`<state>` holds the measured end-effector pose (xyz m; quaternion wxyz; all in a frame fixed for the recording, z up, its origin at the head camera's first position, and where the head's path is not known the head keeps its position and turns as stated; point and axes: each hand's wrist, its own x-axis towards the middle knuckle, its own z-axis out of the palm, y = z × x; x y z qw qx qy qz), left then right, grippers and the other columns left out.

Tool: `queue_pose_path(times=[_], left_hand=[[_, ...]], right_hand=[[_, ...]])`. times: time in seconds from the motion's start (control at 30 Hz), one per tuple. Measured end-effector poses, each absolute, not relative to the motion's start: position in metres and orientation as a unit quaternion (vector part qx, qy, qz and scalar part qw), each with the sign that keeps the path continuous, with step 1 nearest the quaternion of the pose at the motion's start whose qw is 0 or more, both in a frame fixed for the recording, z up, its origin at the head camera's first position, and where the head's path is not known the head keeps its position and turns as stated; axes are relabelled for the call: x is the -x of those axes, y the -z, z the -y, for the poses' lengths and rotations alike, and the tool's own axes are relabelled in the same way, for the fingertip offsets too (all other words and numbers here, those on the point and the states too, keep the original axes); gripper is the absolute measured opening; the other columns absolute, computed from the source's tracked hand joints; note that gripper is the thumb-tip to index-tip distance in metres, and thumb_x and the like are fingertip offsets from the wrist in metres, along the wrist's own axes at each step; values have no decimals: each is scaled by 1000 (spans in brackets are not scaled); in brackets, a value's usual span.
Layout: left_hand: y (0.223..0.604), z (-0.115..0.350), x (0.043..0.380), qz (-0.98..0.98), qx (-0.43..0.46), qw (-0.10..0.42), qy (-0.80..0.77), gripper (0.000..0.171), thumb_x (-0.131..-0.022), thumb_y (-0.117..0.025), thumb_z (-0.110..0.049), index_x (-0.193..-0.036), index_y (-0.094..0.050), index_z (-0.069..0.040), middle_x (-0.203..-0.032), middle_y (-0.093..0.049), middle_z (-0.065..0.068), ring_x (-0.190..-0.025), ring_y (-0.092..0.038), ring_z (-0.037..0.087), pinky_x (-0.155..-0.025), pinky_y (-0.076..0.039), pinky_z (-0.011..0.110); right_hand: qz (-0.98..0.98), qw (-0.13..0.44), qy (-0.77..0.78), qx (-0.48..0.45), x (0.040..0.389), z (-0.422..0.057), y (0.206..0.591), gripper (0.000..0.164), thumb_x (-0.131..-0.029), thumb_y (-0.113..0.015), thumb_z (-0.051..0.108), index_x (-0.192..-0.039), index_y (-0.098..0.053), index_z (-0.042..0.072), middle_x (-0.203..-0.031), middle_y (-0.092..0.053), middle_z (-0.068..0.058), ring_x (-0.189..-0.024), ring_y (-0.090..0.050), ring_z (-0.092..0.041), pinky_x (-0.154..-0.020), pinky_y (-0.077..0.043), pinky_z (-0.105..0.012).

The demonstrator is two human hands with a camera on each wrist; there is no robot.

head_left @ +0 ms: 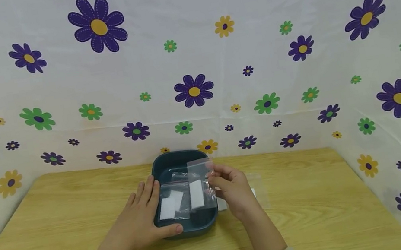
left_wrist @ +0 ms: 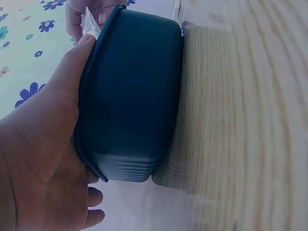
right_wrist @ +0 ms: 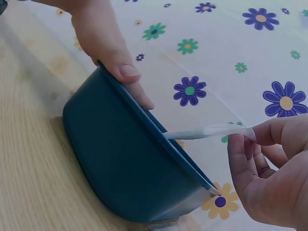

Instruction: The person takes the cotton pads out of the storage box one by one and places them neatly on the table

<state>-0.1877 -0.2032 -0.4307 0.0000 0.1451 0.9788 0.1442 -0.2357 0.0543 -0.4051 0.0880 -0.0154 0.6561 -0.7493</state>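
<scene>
A dark teal plastic basin (head_left: 198, 232) stands on the wooden table. My left hand (head_left: 141, 222) rests on its left rim, with the fingers extended along the side and the thumb across the near rim. My right hand (head_left: 235, 187) pinches the right edge of a clear plastic bag (head_left: 197, 169) between thumb and fingers. Inside this bag shows a white rectangular piece (head_left: 196, 194). It hangs over the right part of the basin; the right wrist view shows the bag (right_wrist: 207, 131) edge-on, reaching past the rim. Clear bags with white pieces (head_left: 167, 209) lie inside the basin.
On the wooden table (head_left: 314, 194), right of the basin and partly behind my right hand, lies more clear plastic bag (head_left: 259, 187) with white pieces. A flower-printed cloth (head_left: 152, 71) hangs behind the table and along its sides.
</scene>
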Motion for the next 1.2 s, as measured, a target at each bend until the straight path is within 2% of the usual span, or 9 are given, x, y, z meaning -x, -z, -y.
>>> queue_pose_path(times=[0.4,0.63,0.83,1.2], left_hand=[[436,207,188,-980,-137,6,-145,132,-69,-53,-92,-157,-20,1,-167,-6,19,-151,-11,45,-118,-17,65],[434,204,186,-979,-143,3,-147,131,-70,-50,-92,-157,-21,2,-166,-9,21,-150,-12,47,-116,-19,66],[434,200,187,-978,-146,0,-149,131,-70,-51,-92,-157,-20,2,-166,-8,21,-151,-13,46,-117,-19,65],[433,202,190,-978,-144,7,-148,132,-70,-54,-90,-157,-19,1,-167,-6,20,-151,-9,45,-118,-16,65]], right_hand=[[-636,64,769,-13,245,-77,399,33,-96,-62,4,-129,-65,6,-105,-61,-5,-91,-61,-17,-77,-57,-25],[-631,67,773,-6,246,-96,397,32,-98,-60,5,-129,-66,12,-109,-60,-5,-96,-60,-18,-80,-56,-25],[-630,67,773,-7,240,-125,403,40,-96,-60,0,-136,-58,3,-106,-59,-3,-92,-60,-13,-77,-56,-23],[-646,39,761,-48,244,-169,403,42,-99,-56,4,-142,-52,3,-106,-59,1,-96,-60,-11,-85,-56,-25]])
